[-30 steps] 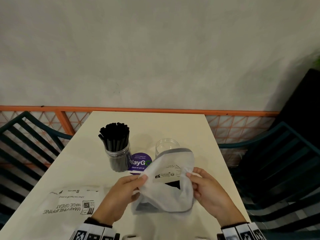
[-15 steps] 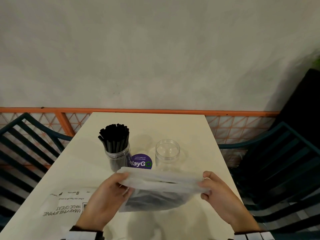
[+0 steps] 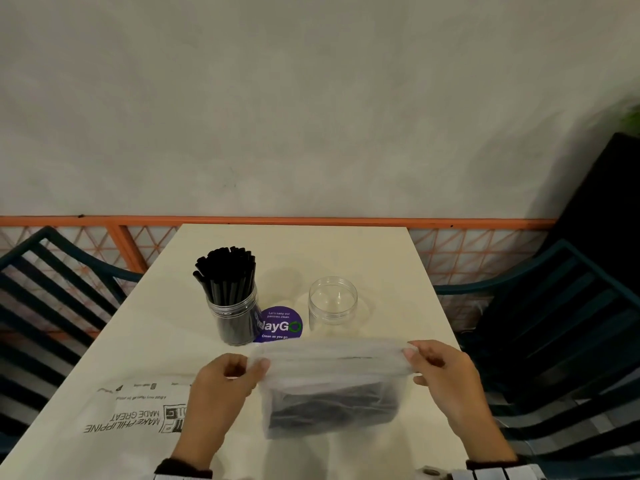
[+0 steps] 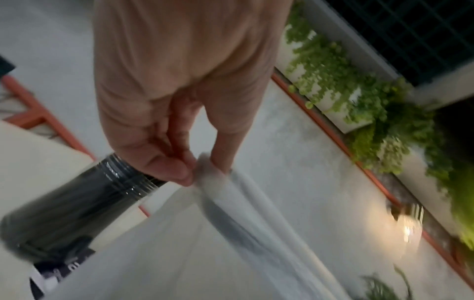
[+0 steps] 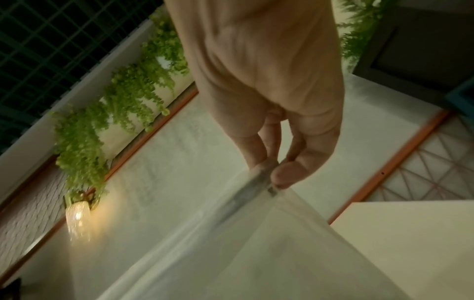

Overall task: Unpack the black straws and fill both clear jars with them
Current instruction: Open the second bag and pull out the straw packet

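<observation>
You have the translucent bag (image 3: 332,386) of black straws (image 3: 330,405) stretched over the near edge of the table (image 3: 391,258), so a sharp pull could split it and scatter straws toward the empty jar (image 3: 332,304) or off the right edge. Your left hand (image 3: 221,386) pinches the bag's top-left corner between thumb and fingers; your right hand (image 3: 441,370) pinches the top-right corner likewise. The filled jar (image 3: 235,313) stands mid-table, left of the empty one.

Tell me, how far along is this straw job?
About halfway. One jar already stands packed with straws. The left hand and right hand pinch the top corners of a pouch with dark straws inside. The other jar is still empty.
</observation>
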{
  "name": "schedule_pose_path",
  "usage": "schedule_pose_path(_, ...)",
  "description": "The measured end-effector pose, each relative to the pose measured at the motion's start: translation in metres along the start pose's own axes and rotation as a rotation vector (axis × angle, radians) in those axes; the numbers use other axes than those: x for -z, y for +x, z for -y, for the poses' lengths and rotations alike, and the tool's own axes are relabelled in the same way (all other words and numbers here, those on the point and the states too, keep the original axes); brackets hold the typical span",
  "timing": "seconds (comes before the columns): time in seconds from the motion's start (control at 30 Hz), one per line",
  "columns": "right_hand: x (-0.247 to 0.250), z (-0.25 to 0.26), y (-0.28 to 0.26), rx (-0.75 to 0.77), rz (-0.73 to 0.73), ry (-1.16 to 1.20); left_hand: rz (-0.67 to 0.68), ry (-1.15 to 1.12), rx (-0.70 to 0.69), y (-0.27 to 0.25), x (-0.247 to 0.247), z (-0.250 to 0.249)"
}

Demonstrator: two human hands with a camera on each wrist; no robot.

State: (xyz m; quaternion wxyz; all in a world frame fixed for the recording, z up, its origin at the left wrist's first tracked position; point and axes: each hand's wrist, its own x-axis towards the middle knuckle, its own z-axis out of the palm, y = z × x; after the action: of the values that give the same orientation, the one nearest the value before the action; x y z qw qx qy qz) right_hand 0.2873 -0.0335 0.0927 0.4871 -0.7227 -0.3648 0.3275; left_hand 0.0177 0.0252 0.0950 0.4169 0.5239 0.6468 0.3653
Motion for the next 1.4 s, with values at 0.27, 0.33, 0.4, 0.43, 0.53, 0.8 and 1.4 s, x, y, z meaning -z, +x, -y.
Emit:
schedule_pose_path(0.27, -0.016, -0.011, 0.005, -0.436, 0.307, 0.551, 0.393, -0.654, 0.412, -0.008, -0.011, -0.015)
schedule_pose_path(0.33, -0.016, -0.015, 0.008, -0.568, 0.381, 0.778, 0.451, -0.838, 0.557, -0.004, -0.007, -0.014)
schedule_pose_path(0.4, -0.009, -0.017, 0.011, -0.609, 0.411, 0.929, 0.474, -0.920, 0.622, -0.002, -0.002, -0.015)
schedule_pose_path(0.43, -0.005, -0.015, 0.011, -0.606, 0.425, 0.988, 0.486, -0.933, 0.632, 0.000, 0.000, -0.014)
schedule_pose_path(0.53, 0.003, -0.014, 0.010, -0.597, 0.434, 1.032, 0.508, -0.984, 0.656, 0.001, 0.005, -0.015)
schedule_pose_path(0.8, 0.007, -0.005, -0.004, -0.418, 0.485, 0.654, 0.399, -0.675, 0.383, -0.001, 0.002, 0.000)
schedule_pose_path(1.4, -0.003, -0.023, 0.007, -0.316, 0.122, 0.286, 0.024, 0.189, -0.144, -0.006, -0.015, 0.014)
